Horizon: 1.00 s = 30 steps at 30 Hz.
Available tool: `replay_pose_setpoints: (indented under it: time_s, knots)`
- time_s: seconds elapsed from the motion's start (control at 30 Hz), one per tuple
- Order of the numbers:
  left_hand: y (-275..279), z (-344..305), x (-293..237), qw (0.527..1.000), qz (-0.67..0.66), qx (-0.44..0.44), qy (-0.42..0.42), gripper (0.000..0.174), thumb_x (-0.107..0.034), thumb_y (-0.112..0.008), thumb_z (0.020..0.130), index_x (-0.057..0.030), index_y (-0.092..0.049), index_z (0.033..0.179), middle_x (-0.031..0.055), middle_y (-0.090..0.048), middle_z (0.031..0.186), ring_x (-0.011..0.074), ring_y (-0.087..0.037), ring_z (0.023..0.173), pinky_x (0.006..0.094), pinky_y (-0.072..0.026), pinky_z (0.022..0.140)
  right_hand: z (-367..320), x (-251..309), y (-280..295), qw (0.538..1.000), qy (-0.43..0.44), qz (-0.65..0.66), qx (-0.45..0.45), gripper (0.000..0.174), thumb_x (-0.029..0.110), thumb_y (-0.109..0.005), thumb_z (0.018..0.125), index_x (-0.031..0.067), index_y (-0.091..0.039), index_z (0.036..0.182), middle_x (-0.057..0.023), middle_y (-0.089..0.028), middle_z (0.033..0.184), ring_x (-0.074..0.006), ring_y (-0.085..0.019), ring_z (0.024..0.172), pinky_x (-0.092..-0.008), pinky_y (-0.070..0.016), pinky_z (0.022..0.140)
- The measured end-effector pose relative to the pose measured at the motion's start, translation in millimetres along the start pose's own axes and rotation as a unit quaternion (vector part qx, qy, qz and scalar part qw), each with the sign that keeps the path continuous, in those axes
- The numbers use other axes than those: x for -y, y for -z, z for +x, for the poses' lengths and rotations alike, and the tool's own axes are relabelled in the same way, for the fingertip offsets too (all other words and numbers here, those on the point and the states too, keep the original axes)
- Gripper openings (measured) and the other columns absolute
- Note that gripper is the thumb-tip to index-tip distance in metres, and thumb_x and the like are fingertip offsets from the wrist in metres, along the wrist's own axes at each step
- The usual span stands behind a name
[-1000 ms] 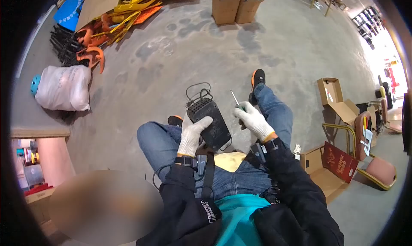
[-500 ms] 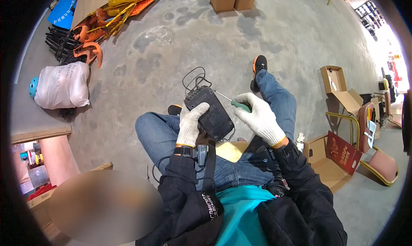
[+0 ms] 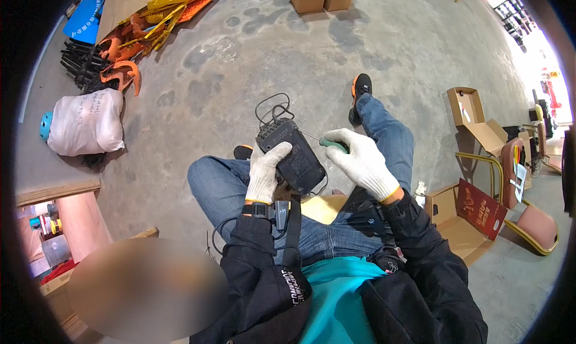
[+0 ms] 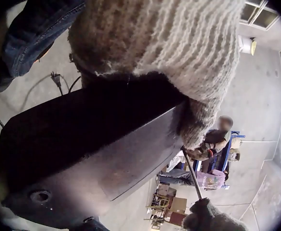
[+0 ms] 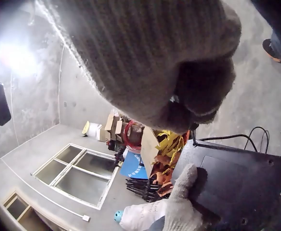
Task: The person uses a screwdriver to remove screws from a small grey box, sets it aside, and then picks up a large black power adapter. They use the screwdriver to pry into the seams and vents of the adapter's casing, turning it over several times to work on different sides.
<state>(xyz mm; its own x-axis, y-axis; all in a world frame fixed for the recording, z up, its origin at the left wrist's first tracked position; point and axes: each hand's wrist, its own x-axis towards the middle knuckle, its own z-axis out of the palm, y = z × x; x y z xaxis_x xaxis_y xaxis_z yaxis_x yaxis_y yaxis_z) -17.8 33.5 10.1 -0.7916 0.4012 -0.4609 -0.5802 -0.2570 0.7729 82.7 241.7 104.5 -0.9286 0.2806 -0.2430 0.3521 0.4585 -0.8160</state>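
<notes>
My gloved left hand [image 3: 263,175] grips a black plastic charger-like box [image 3: 298,166] by its left side, the thumb lying across the labelled face. A black power cord [image 3: 273,103] loops out beyond the vented far end. In the gloved right hand [image 3: 362,162] is a screwdriver with a green handle [image 3: 333,145], its thin shaft angled left and its tip right at the box's far right corner. The left wrist view catches the metal shaft [image 4: 192,174] reaching the box's edge beside the glove. A screw hole [image 4: 40,196] shows in the casing there.
The person sits with legs spread around the work, a yellow pad [image 3: 321,209] between the thighs. Open cardboard boxes [image 3: 443,207] and chairs [image 3: 533,229] stand on the right. A white sack [image 3: 89,122] and orange and yellow parts [image 3: 123,74] lie left on the concrete floor [image 3: 198,116].
The right hand has turned the screwdriver from pointing away and apart from the box to leaning left, tip at its far corner. The left hand keeps its grip, the box moving only slightly.
</notes>
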Motion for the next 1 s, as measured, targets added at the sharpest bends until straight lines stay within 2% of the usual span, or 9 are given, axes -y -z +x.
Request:
replay_pose_setpoints:
  time_s: [0.3,0.53,0.6,0.7,0.77,0.8,0.9,0.97,1.0]
  knots:
    - [-12.6,-10.5,-10.2,1.000,0.018,0.004,-0.012,0.052,-0.004,-0.077,0.088,-0.0010,-0.063,0.137,0.0110,-0.072,0.122,0.0249,-0.071,0.105,0.0387,-0.0587,0.096,3.0,10.9,6.9,0.998,-0.050,-0.045,0.014,0.041,0.031,-0.065,0.094,0.0008,-0.074,0.119,-0.0217,-0.077,0.112,-0.0365,-0.075,0.106,-0.0415,-0.0569,0.093]
    - [-10.6,-10.5,-11.7,0.995,0.098,-0.007,-0.030,0.056,-0.006,-0.081,0.085,-0.0010,-0.063,0.138,0.0105,-0.073,0.124,0.0229,-0.070,0.110,0.0367,-0.0562,0.098,1.0,15.5,7.0,0.997,-0.019,-0.070,0.001,0.038,0.031,-0.064,0.093,-0.0005,-0.074,0.113,-0.0227,-0.076,0.106,-0.0387,-0.074,0.103,-0.0441,-0.0569,0.091]
    - [-8.8,-11.1,-9.8,0.994,0.097,-0.004,-0.051,0.057,-0.006,-0.082,0.085,-0.0007,-0.063,0.138,0.0102,-0.073,0.123,0.0228,-0.070,0.109,0.0368,-0.0563,0.098,4.9,4.1,6.2,0.998,-0.016,-0.067,0.005,0.035,0.026,-0.067,0.094,0.0015,-0.076,0.118,-0.0161,-0.079,0.102,-0.0270,-0.076,0.091,-0.0358,-0.0573,0.082]
    - [-21.6,-18.9,-18.7,0.993,0.107,0.005,-0.059,0.051,-0.006,-0.081,0.084,-0.0001,-0.067,0.133,0.0080,-0.075,0.118,0.0229,-0.071,0.104,0.0381,-0.0570,0.097,5.6,-3.7,16.3,0.998,-0.029,0.018,0.052,0.034,0.026,-0.067,0.095,0.0020,-0.077,0.117,-0.0115,-0.077,0.094,-0.0181,-0.072,0.081,-0.0334,-0.0569,0.072]
    - [-21.0,-16.9,-12.3,0.993,0.105,0.008,-0.049,0.050,-0.003,-0.079,0.083,-0.0006,-0.068,0.132,0.0084,-0.074,0.118,0.0210,-0.071,0.105,0.0366,-0.0574,0.097,1.4,7.4,25.2,0.983,-0.134,0.090,0.086,0.041,0.035,-0.067,0.091,-0.0006,-0.077,0.109,-0.0195,-0.077,0.092,-0.0316,-0.075,0.088,-0.0435,-0.0570,0.084]
    - [-25.6,-19.0,-14.8,0.992,0.110,0.009,-0.057,0.053,-0.001,-0.078,0.082,-0.0002,-0.066,0.134,0.0085,-0.074,0.119,0.0206,-0.071,0.106,0.0358,-0.0573,0.097,0.9,4.2,24.7,0.983,-0.132,0.095,0.084,0.042,0.036,-0.066,0.092,-0.0017,-0.077,0.108,-0.0189,-0.076,0.089,-0.0303,-0.075,0.086,-0.0438,-0.0566,0.083]
    - [-12.5,-6.3,-3.0,0.984,0.159,0.016,-0.076,0.061,0.001,-0.075,0.081,0.0008,-0.060,0.140,0.0106,-0.073,0.126,0.0225,-0.071,0.113,0.0362,-0.0567,0.101,7.3,-31.0,9.0,0.989,-0.089,0.084,0.089,0.046,0.037,-0.063,0.094,-0.0049,-0.075,0.107,-0.0200,-0.075,0.086,-0.0308,-0.074,0.085,-0.0441,-0.0559,0.082]
    - [-9.2,-4.7,-0.9,0.983,0.169,0.010,-0.071,0.062,0.001,-0.076,0.079,0.0013,-0.060,0.139,0.0105,-0.072,0.125,0.0223,-0.071,0.112,0.0362,-0.0568,0.101,6.8,-33.6,7.3,0.992,-0.050,0.048,0.104,0.044,0.035,-0.060,0.096,-0.0041,-0.075,0.110,-0.0236,-0.075,0.090,-0.0362,-0.075,0.090,-0.0451,-0.0564,0.085]
    - [-5.7,-4.0,0.2,0.983,0.168,0.014,-0.075,0.062,0.001,-0.076,0.079,0.0013,-0.060,0.139,0.0105,-0.072,0.125,0.0223,-0.071,0.112,0.0362,-0.0568,0.101,4.2,-34.3,0.7,0.998,0.006,-0.027,0.062,0.041,0.032,-0.058,0.097,-0.0016,-0.074,0.112,-0.0270,-0.075,0.099,-0.0428,-0.074,0.096,-0.0474,-0.0568,0.089]
